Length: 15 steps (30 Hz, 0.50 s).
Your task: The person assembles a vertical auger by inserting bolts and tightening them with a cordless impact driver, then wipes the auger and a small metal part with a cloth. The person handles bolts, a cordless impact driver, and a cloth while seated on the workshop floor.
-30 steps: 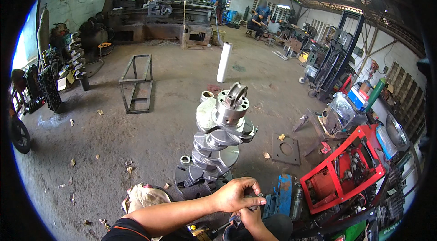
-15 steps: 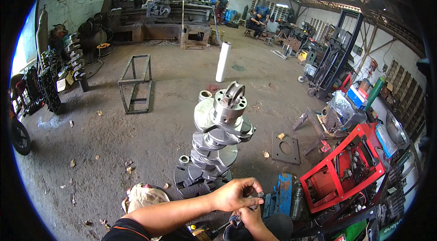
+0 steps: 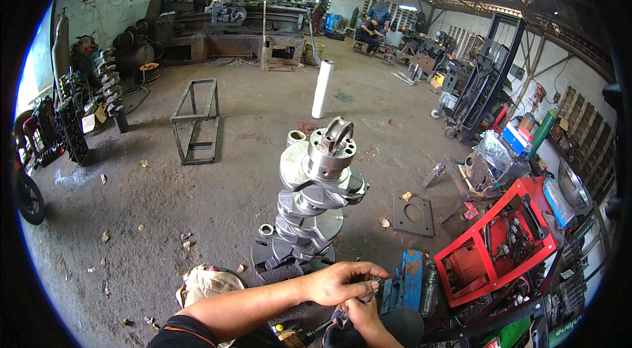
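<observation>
Grey steel crankshaft [image 3: 316, 197] stands upright on the concrete floor [image 3: 197, 197], with a flat grey steel plate with a round hole [image 3: 413, 214] lying to its right. Open rectangular steel frame [image 3: 195, 120] stands well apart, farther left; white cylindrical roll [image 3: 322, 89] upright beyond. Red metal rack [image 3: 492, 243] at right.

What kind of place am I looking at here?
Most likely a machine or engine repair workshop. A bare steel crankshaft stands upright on the stained concrete floor, a large lathe sits by the back wall, and a red metal tool frame holds parts at right.
</observation>
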### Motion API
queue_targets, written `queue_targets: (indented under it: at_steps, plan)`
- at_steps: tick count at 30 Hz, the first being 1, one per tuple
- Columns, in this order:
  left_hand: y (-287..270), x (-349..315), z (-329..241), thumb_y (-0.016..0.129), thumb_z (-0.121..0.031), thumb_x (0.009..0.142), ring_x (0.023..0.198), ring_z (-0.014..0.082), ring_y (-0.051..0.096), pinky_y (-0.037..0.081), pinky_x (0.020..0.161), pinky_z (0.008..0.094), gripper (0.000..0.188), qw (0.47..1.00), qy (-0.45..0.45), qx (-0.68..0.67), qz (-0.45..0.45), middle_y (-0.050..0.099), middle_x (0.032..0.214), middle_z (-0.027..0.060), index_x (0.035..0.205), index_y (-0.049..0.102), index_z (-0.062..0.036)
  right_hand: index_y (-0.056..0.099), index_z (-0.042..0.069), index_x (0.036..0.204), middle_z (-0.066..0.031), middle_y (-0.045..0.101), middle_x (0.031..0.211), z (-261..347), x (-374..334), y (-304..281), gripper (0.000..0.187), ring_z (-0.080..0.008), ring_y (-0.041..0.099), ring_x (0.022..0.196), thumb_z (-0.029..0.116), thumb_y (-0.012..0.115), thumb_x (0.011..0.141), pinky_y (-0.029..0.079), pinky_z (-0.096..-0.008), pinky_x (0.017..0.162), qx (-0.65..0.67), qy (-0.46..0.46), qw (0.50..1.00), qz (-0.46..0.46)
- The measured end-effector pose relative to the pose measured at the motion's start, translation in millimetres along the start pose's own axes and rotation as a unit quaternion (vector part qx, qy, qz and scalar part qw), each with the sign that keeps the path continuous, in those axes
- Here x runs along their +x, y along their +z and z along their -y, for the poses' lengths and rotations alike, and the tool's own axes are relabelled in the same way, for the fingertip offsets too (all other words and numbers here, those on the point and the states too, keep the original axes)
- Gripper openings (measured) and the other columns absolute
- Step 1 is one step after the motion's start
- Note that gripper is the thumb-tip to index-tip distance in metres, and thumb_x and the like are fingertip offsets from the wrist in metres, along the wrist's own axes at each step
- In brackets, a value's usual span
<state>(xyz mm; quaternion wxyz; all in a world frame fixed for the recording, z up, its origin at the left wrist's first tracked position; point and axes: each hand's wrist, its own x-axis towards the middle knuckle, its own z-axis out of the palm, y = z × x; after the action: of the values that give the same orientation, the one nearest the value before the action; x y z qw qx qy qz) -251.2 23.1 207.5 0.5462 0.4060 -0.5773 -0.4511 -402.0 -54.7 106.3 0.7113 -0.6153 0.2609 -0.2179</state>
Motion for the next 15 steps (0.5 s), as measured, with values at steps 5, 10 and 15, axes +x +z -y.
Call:
queue_targets:
  at_steps: [5,10,15]
  plan:
    - [-1.1,1.6,4.6,0.062,-0.020,0.102,0.088,0.0090,0.061,0.051,0.079,0.0277,0.027,0.999,-0.036,0.000,0.011,0.065,0.092,0.0038,0.121,0.057,-0.0007,0.046,0.004,0.104,-0.0041,0.054,0.072,2.1,0.1,3.6,0.021,-0.0129,0.056,0.059,0.006,0.062,0.091,0.044,-0.0283,0.052,-0.053,-0.040,0.998,0.007]
    - [-3.7,0.4,9.0,0.058,-0.021,0.104,0.092,0.0079,0.058,0.049,0.083,0.0274,0.030,0.996,-0.077,-0.037,0.035,0.063,0.099,0.0037,0.125,0.056,-0.0004,0.055,0.006,0.094,-0.0001,0.056,0.068,-1.9,1.3,2.3,0.021,-0.0105,0.057,0.058,0.013,0.073,0.089,0.044,-0.0270,0.052,-0.014,-0.046,0.999,-0.009]
    - [-5.0,1.6,8.3,0.059,-0.022,0.103,0.089,0.0075,0.057,0.049,0.080,0.0281,0.028,0.998,0.052,0.021,0.026,0.061,0.098,0.0024,0.120,0.057,-0.0007,0.056,0.006,0.089,0.0007,0.056,0.064,-4.0,1.1,2.7,0.019,-0.0105,0.056,0.057,0.016,0.072,0.090,0.044,-0.0276,0.051,-0.028,-0.019,0.999,-0.010]
